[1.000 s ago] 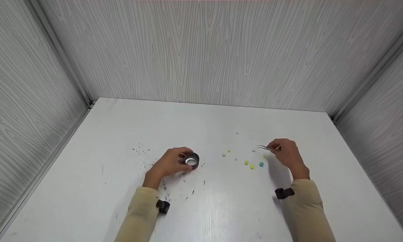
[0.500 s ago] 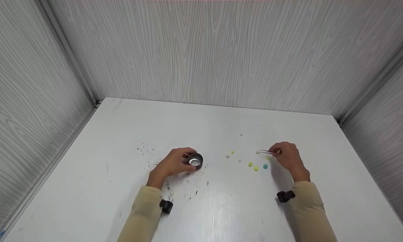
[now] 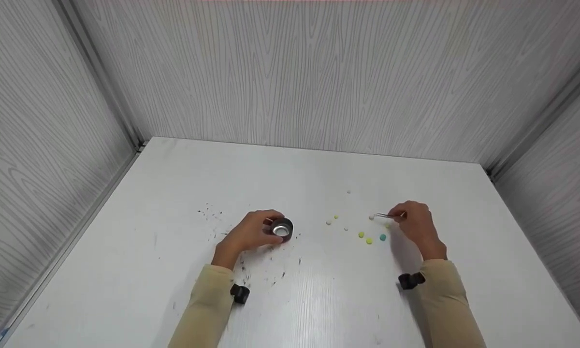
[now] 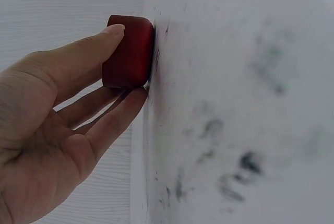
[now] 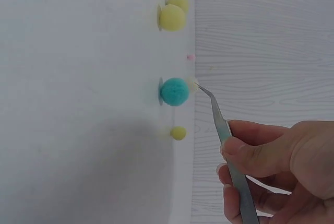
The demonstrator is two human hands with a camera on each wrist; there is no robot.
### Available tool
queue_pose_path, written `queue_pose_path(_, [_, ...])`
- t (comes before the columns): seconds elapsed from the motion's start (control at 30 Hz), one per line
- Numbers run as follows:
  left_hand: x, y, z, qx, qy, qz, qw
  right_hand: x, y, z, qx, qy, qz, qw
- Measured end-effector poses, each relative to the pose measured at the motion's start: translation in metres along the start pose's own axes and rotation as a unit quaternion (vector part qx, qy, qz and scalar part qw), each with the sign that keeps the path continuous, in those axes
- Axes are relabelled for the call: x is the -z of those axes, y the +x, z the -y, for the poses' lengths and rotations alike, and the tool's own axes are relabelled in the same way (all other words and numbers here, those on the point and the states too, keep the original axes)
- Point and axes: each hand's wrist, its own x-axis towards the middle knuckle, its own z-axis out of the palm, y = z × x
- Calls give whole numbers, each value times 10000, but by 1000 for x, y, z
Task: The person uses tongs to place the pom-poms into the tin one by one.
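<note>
A small round cup point(image 3: 282, 230), silver inside and dark red outside point(image 4: 129, 51), rests on the table with its opening up. My left hand point(image 3: 249, 234) grips it between thumb and fingers. Over on the right, my right hand point(image 3: 416, 224) pinches bent-tip metal tweezers point(image 5: 221, 128). The tweezer tips are at a small white pom-pom point(image 3: 371, 217); whether they grip it I cannot tell. In the right wrist view a teal pom-pom point(image 5: 175, 92) partly covers that white one, and a small yellow pom-pom point(image 5: 178, 133) lies nearby.
Two larger yellow pom-poms point(image 3: 369, 240) and several tiny pale ones point(image 3: 328, 223) are scattered between the hands. Dark specks and smudges point(image 4: 250, 162) mark the white table point(image 3: 319, 309) around the left hand. Grey wood-grain panels point(image 3: 290, 72) enclose the back and sides.
The tweezer tips have come down to the white pom-pom. The left hand keeps its hold on the cup. The head view has shifted slightly.
</note>
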Motion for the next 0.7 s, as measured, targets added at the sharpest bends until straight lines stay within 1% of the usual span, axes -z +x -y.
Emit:
queue_pose_path(0.17, [0,0,-3,42,-20,17,10000,5,-3,7,100,89,-117,9998])
queue_pose_path(0.3, [1,0,-2,51,-49,24,10000,5,-3,15,249,179,-227,9993])
queue_pose_path(0.43, [1,-1,-1,106,-58,3,9999,1,-4,23,511,364,-209,9978])
queue_pose_path(0.7, [1,0,-1,-8,-157,7,9999,-14,-2,44,1155,518,-210,9917])
